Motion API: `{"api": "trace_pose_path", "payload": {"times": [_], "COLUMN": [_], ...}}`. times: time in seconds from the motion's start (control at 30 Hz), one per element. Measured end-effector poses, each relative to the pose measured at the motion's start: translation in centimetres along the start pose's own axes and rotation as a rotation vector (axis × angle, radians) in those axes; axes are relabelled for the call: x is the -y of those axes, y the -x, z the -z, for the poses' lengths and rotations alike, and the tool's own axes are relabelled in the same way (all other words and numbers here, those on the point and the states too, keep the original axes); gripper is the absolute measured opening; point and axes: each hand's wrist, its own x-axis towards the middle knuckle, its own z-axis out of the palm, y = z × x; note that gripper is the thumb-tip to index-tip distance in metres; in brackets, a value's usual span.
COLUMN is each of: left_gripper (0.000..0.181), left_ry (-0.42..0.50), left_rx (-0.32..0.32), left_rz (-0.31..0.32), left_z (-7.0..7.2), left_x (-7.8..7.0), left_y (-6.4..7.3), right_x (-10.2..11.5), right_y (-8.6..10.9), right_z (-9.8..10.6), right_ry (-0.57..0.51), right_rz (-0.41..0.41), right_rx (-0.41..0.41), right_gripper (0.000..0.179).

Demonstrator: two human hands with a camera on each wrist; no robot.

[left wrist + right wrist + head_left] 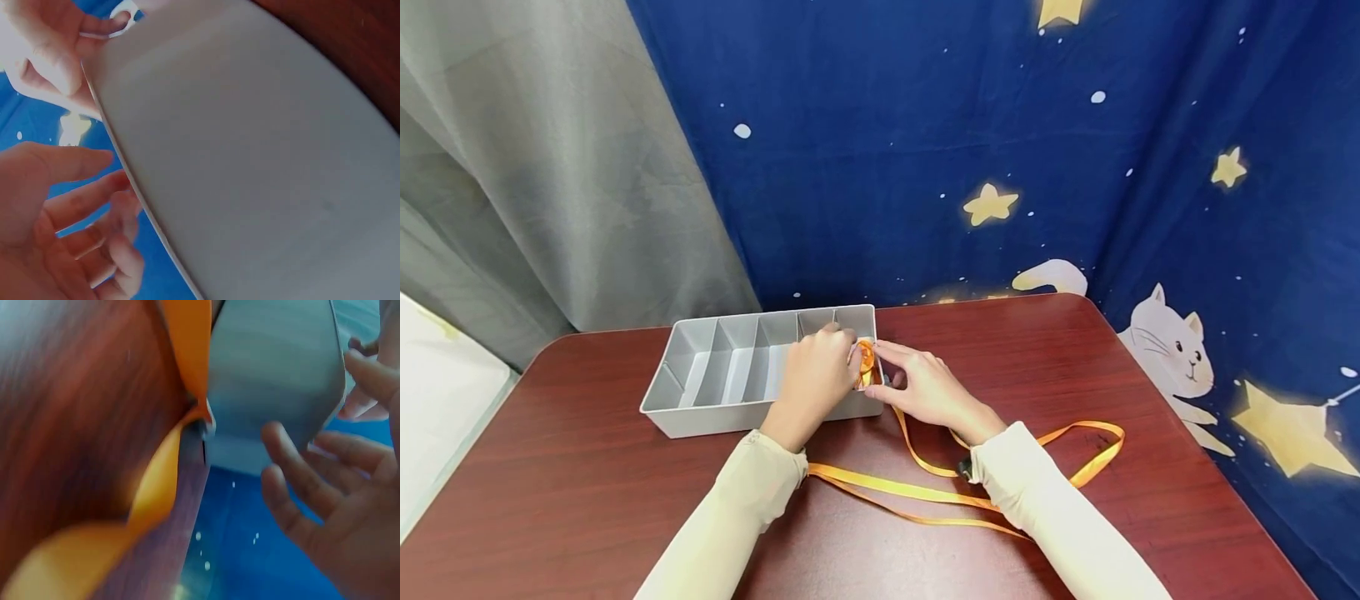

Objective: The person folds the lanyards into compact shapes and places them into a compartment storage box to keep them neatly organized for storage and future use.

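A grey divided box stands on the table. In its right-end compartment an orange ribbon lies in a rounded bundle. My left hand reaches over the box from the left, with its thumb beside the bundle. In the left wrist view the left fingers are bent at the rim, their tips partly hidden by the wall; I cannot tell whether they pinch the ribbon. My right hand is at the box's right end, thumb by the near corner, fingers along the rim. The right wrist view shows its fingers spread apart.
More orange ribbon runs in long loops over the brown table, passing under the right forearm. The box's left compartments hold nothing visible. A blue star-patterned curtain and a grey curtain hang behind the table.
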Motion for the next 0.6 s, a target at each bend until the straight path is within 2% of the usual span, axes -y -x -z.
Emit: {"api": "trace_pose_path", "payload": {"times": [0.17,0.27,0.47,0.53,0.6], "left_gripper": [0.013,0.012,0.016,0.016,0.018], "left_ry": [0.012,0.032,0.096,0.122,0.136], "left_rx": [-0.114,-0.123,-0.027,0.039,0.134], "left_rz": [-0.098,-0.167,-0.341,-0.402,-0.461], "left_z": [-0.3,-0.6,-1.1,-1.2,-1.3], "left_x": [-1.1,-1.8,-3.6,-4.3,-4.9], "left_y": [0.4,0.7,1.5,1.8,2.0], "right_x": [-0.7,-0.9,-1.6,-1.9,-2.0], "right_y": [0.3,0.6,1.1,1.3,1.5], "right_z": [1.4,2.2,3.5,4.0,4.4], "right_ry": [0.013,0.084,0.166,0.177,0.199], "right_rz": [0.008,-0.032,-0.105,-0.127,-0.140], "right_rx": [0.071,0.112,0.163,0.171,0.179], "right_gripper": [0.051,0.040,0.028,0.030,0.033]}}
